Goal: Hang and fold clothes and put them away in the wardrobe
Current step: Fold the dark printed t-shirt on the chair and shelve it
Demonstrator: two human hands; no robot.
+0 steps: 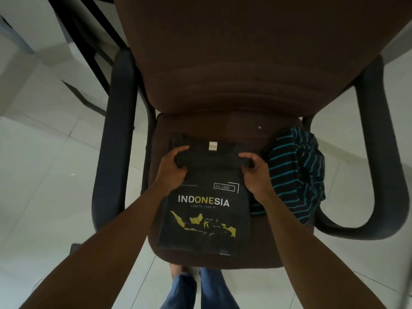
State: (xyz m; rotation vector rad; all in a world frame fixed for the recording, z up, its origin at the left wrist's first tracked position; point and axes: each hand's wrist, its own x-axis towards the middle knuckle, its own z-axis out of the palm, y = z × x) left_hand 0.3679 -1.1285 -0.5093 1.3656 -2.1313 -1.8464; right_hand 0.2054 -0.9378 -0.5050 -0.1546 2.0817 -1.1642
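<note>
A black T-shirt point(206, 217) with "INDONESIA" and a yellow map print lies folded into a narrow strip on the brown seat of an office chair point(223, 126). My left hand point(172, 167) pinches its upper left edge near the collar. My right hand point(256, 172) grips the upper right edge. A white neck label shows between the hands. A crumpled black garment with teal stripes point(294, 172) lies on the right side of the seat, touching the T-shirt's right edge.
The chair's tall brown backrest point(245, 52) rises behind the seat, with dark armrests on the left point(118, 121) and right point(383, 152). White floor tiles surround it. Dark furniture legs point(93, 52) stand at the upper left. My jeans and a bare foot point(180, 277) are below the seat.
</note>
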